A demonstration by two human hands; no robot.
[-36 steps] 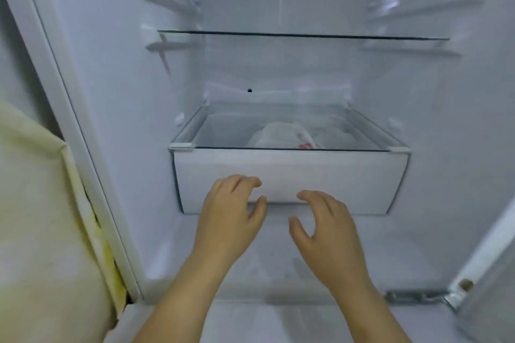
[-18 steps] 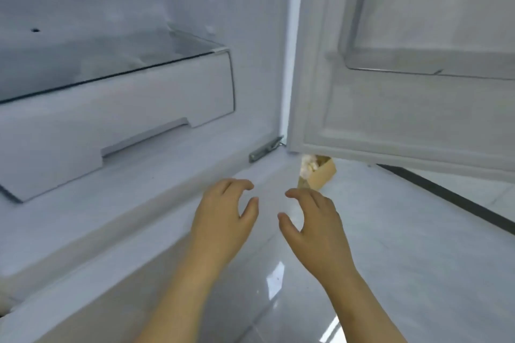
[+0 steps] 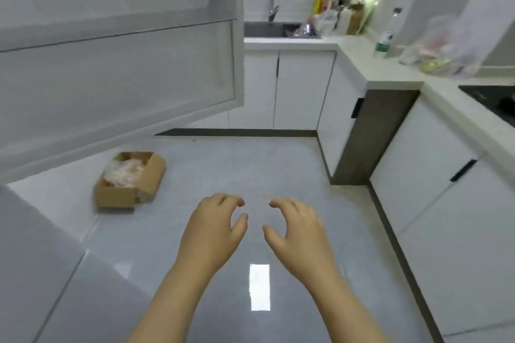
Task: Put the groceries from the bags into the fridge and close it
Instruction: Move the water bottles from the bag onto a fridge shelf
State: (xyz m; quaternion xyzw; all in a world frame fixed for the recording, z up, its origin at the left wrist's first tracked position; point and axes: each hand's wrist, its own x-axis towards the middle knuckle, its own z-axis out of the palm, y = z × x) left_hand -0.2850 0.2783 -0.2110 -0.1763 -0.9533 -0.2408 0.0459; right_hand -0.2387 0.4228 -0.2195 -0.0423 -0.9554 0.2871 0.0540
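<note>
The view has swung off the fridge interior to the kitchen floor (image 3: 250,164); both hands remain out front, empty.

The left hand (image 3: 214,228) and right hand (image 3: 298,228) hover side by side, fingers loosely curled, holding nothing. The open fridge door (image 3: 111,64), at right half a second ago, now fills the upper left. One cardboard box (image 3: 131,184) sits on the floor below it. One clear grocery bag (image 3: 443,44) rests on the surface (image 3: 390,75) at far right, near one green-labelled bottle (image 3: 386,39); the label is too blurred to read.
</note>
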